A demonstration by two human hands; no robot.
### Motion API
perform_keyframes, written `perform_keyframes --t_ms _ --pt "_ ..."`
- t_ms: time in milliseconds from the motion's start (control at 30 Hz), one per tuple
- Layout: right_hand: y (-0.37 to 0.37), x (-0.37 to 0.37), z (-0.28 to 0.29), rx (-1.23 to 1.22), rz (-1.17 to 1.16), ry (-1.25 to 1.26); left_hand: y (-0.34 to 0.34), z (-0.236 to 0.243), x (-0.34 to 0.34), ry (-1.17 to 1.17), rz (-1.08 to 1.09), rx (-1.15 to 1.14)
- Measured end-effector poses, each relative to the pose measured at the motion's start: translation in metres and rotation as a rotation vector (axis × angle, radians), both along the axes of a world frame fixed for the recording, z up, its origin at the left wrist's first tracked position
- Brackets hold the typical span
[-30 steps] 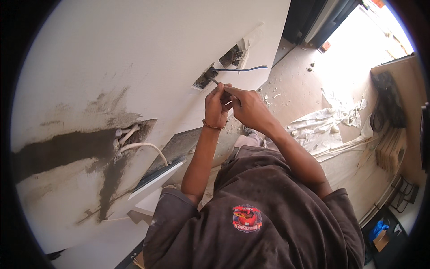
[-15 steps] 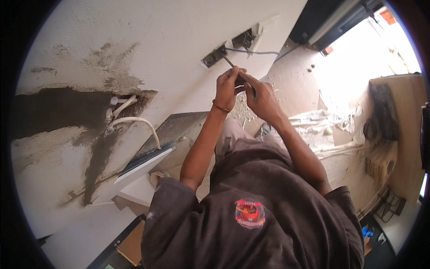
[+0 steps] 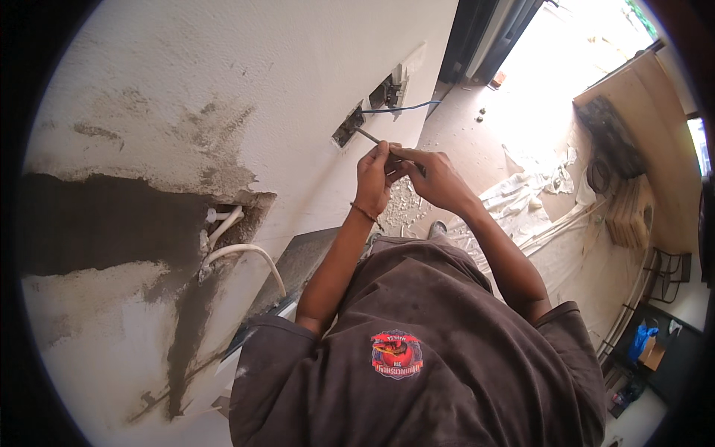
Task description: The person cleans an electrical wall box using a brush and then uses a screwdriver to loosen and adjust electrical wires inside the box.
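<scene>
A thin grey rod-like piece [image 3: 368, 135], perhaps a stiff cable or a tool's shaft, runs out of the left wall opening [image 3: 348, 128] into my hands. My left hand [image 3: 374, 179] pinches it near the opening, thumb and fingertips together. Close beside, my right hand [image 3: 439, 181] has its fingers curled in against the left one at the rod's near end. Something dark shows in the right palm, too hidden to name. A blue wire [image 3: 406, 109] leaves the opening and stretches right across the second opening [image 3: 387, 93], which has dark fittings inside.
White conduits [image 3: 249, 249] stick out of a rough hole at left, beside dark fresh plaster [image 3: 112, 223]. Rubble [image 3: 406, 208] litters the floor beneath my hands. White plastic sheeting [image 3: 514, 190] and a wooden panel [image 3: 633, 97] are at right, near a bright doorway.
My view has shifted, so the wall openings and hands appear lower and the openings farther left. Both hands stay together at the rod, in nearly the same grip.
</scene>
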State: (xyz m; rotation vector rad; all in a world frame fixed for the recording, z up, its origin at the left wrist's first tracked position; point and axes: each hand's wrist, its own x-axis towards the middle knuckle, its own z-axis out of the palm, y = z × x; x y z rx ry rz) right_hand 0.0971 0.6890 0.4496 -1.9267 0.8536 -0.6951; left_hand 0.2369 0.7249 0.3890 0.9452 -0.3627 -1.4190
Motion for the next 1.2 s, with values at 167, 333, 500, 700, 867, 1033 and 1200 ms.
perform_keyframes --t_ms 167,333,500,700,867,1033,1200 --pt "0.002 0.011 0.004 0.022 -0.081 0.084 -0.016 -0.007 0.012 -0.041 0.001 -0.003" --pt "0.003 0.01 -0.005 -0.062 -0.029 0.026 -0.004 -0.009 0.011 -0.001 0.007 0.003" --pt "0.001 0.017 -0.008 -0.034 -0.047 0.073 -0.01 -0.009 0.011 -0.032 0.054 0.011" --pt "-0.028 0.0 -0.02 -0.014 0.035 0.115 -0.024 -0.015 0.003 0.001 0.049 -0.039" --pt "-0.06 -0.011 -0.028 -0.156 0.162 0.025 -0.029 -0.013 -0.004 0.052 0.051 -0.077" --pt "-0.074 -0.016 -0.012 -0.245 0.281 0.17 -0.023 -0.003 -0.007 0.148 0.078 -0.072" --pt "-0.072 -0.02 -0.008 -0.224 0.254 0.199 -0.024 -0.002 -0.008 0.047 0.004 -0.088"
